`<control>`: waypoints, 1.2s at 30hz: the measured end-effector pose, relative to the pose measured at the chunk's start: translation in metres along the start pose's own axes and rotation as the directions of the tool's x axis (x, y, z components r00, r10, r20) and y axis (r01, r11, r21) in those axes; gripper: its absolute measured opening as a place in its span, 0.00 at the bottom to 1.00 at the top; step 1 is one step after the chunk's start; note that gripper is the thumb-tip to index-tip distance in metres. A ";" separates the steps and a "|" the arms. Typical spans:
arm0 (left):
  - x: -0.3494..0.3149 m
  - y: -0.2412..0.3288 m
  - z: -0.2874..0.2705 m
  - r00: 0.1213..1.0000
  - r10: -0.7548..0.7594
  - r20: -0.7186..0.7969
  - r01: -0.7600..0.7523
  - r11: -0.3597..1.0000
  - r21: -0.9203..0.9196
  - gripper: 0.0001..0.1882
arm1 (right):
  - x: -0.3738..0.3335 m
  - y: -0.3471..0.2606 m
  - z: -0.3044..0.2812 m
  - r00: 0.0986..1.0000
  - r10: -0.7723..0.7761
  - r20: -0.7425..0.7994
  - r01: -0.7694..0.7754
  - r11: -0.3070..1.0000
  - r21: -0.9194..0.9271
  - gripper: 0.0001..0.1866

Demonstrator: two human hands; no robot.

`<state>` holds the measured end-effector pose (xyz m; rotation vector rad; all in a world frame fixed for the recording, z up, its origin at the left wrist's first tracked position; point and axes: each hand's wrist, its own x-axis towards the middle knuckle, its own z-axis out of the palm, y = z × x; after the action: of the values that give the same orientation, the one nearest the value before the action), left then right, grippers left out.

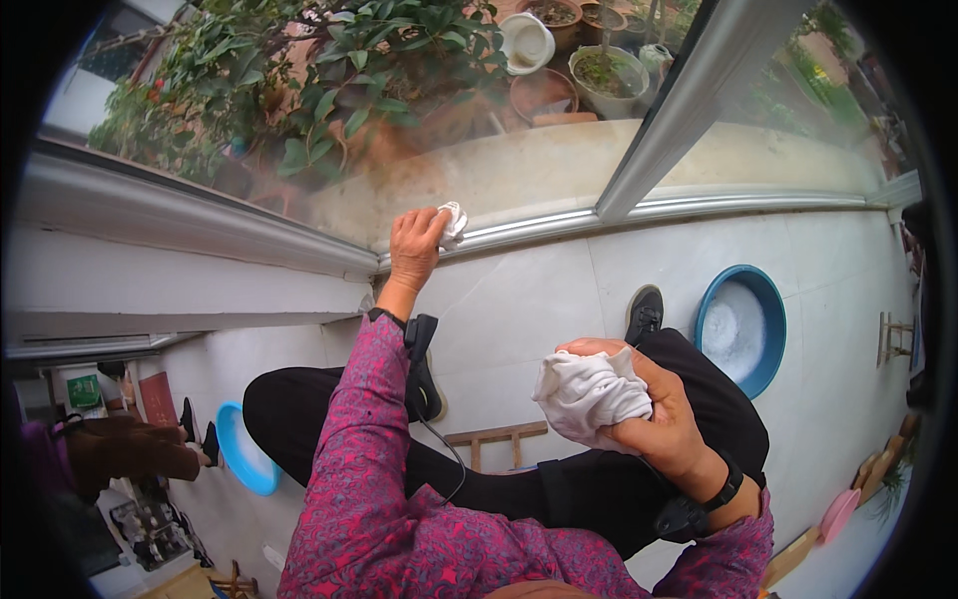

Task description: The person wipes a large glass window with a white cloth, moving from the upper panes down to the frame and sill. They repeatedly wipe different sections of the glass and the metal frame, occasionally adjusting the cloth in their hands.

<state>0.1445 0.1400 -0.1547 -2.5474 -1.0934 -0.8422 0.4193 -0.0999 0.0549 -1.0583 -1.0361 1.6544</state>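
Observation:
My left hand (414, 243) is stretched forward to the lower part of a large glass pane (359, 205), close to its corner. Its fingers are closed on a small bunched white cloth (453, 226), which is at the glass just above the silver window frame (519, 233). Nearer to me, above my right thigh, my right hand (664, 419) grips a larger crumpled white cloth (594, 394). The fingers wrap round its far and right sides, with the thumb along the near side. That cloth is held in the air, away from the glass.
A blue basin (777, 329) with foamy water stands right of my right foot. A lighter blue basin (232, 449) is at left, near another person (110, 449). A wooden stool (496, 435) shows between my legs. Potted plants (609, 75) stand beyond the glass.

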 end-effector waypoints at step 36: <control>0.163 0.049 -0.011 0.865 0.455 -0.212 -0.452 0.890 0.069 0.20 | -0.021 -0.015 -0.015 0.994 -0.113 0.002 0.113 0.993 0.020 0.33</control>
<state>0.2653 0.1965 -0.0492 -2.4622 -0.3993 -0.9455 0.4418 -0.1138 0.0693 -0.9666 -1.0608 1.5724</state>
